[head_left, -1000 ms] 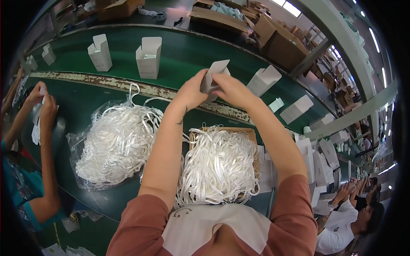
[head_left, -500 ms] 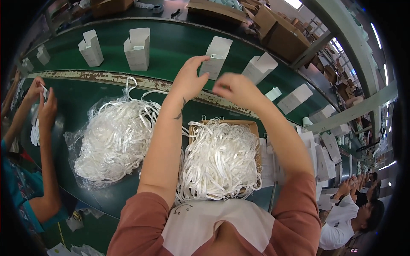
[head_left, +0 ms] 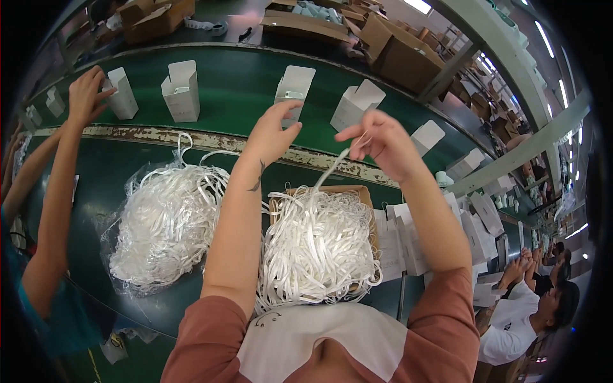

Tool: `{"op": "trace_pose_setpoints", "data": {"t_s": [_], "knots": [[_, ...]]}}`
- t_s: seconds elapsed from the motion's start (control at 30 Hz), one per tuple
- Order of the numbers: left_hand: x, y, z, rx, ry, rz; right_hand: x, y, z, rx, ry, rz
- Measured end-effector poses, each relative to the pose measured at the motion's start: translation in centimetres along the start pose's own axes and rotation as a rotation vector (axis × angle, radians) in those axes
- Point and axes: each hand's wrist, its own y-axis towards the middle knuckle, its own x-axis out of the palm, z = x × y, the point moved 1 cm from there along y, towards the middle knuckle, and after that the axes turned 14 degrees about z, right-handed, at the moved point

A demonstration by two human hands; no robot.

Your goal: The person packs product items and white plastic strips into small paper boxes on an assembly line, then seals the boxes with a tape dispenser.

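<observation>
My left hand [head_left: 274,134] is open, thumb and fingers apart, in front of an upright white carton [head_left: 295,80] whose flap stands up. Something pale shows at that carton's opening. Between the thumb and fingers of my right hand [head_left: 386,145] is the thin loop of a white wrist strap [head_left: 331,170]. The strap slants down toward a tangled heap of white straps [head_left: 319,249], which overflows a shallow cardboard box [head_left: 365,193] between my forearms. Motion slightly blurs my right fingers.
Left of my arm lies a clear plastic bag [head_left: 159,230] of more straps. Other open cartons [head_left: 184,92] stand along the green belt [head_left: 239,83], behind a worn metal rail [head_left: 217,142]. At left, a co-worker's hand [head_left: 86,96] touches a carton. White cartons [head_left: 408,239] crowd my right forearm.
My right hand has moved right, away from the carton, and a strap now trails from it. My left hand stays by the carton. The co-worker's hand has reached up to a carton.
</observation>
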Motion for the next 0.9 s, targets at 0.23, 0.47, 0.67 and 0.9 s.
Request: {"op": "trace_pose_setpoints", "data": {"t_s": [0.23, 0.47, 0.67, 0.9], "knots": [[0.3, 0.1, -0.8, -0.013, -0.003, -0.044, -4.1, 3.7, -3.6, -0.385, -0.063, 0.334], [0.2, -0.2, -0.2, -0.025, 0.02, -0.058, -6.6, 9.2, -4.4, -0.521, -0.273, 0.573], [0.1, -0.2, -0.2, -0.053, 0.034, -0.071, -7.3, 11.4, -2.1, -0.519, -0.442, 0.628], [0.2, -0.2, -0.2, -0.054, 0.066, -0.083, -7.4, 11.8, -4.1, -0.679, -0.386, 0.65]]}}
